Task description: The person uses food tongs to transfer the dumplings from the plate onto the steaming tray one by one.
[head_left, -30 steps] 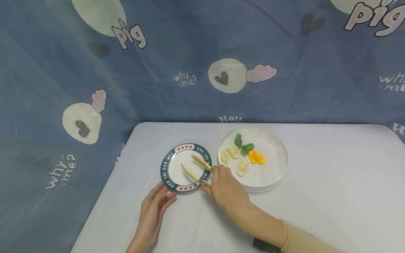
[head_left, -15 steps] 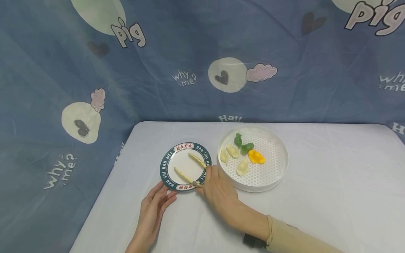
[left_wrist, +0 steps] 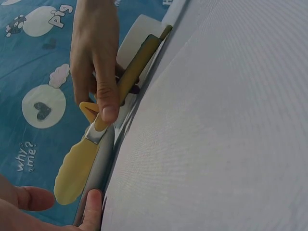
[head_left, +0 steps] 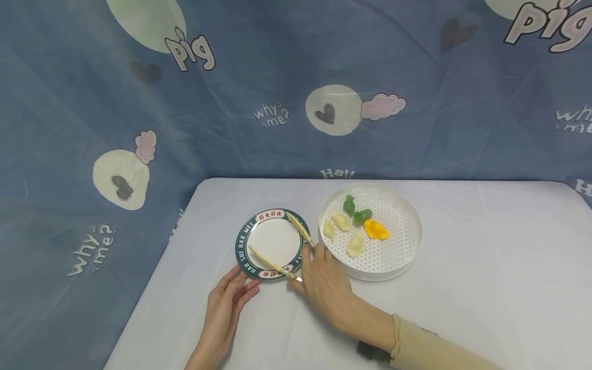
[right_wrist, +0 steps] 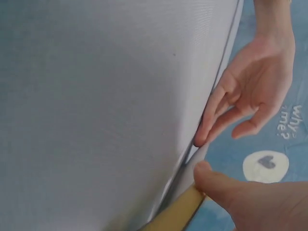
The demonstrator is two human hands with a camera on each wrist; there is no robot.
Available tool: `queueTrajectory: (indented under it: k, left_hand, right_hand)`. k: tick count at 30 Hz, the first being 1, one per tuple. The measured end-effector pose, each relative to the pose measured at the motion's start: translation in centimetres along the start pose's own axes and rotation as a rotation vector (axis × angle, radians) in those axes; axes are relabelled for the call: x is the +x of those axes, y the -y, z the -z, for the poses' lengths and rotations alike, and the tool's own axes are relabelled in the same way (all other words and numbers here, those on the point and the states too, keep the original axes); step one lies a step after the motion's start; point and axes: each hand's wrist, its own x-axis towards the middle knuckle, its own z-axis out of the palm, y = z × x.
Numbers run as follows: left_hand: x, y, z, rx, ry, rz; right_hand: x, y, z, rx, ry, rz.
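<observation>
My right hand (head_left: 326, 280) grips a pair of tongs (head_left: 300, 228) over the right side of a white plate (head_left: 273, 239) with a dark green lettered rim. The tongs' pale yellow arms are spread wide, with nothing between them. In the left wrist view, one scalloped yellow tong end (left_wrist: 76, 173) shows beside the plate's edge. My left hand (head_left: 225, 307) touches the plate's near left rim with its fingertips, thumb held apart in the right wrist view. Right of the plate, a round white perforated tray (head_left: 400, 246) holds dumpling-shaped pieces: pale (head_left: 356, 245), green (head_left: 363, 217) and yellow (head_left: 376, 229).
A white cloth (head_left: 485, 267) covers the table. Behind and to the left hangs a blue printed curtain (head_left: 259, 56). The tray's wall stands close to my right fingers. A black device (head_left: 372, 351) sits under my right wrist.
My right hand has shifted a little left with the tongs, then stayed about there. The tong arms have spread further apart. My left hand and the plate have hardly moved.
</observation>
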Motion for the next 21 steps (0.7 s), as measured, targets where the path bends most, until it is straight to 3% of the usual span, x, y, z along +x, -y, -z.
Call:
queueTrajectory:
  k: [8, 14, 19, 21]
  left_hand:
    - [0.0, 0.1, 0.0, -0.007, 0.003, -0.009]
    - [0.1, 0.2, 0.0, -0.013, 0.000, -0.004]
    - [0.0, 0.2, -0.1, -0.021, -0.009, -0.004]
    - [-0.3, -0.1, -0.2, 0.026, -0.028, -0.015]
  right_hand:
    - [-0.8, -0.6, 0.6, 0.064, -0.002, 0.048]
    - [-2.2, -2.0, 1.9, 0.250, 0.032, 0.068]
    - [-4.3, -4.6, 3.1, 0.369, -0.052, 0.112]
    - [-5.3, -5.9, 3.3, 0.371, -0.121, 0.114]
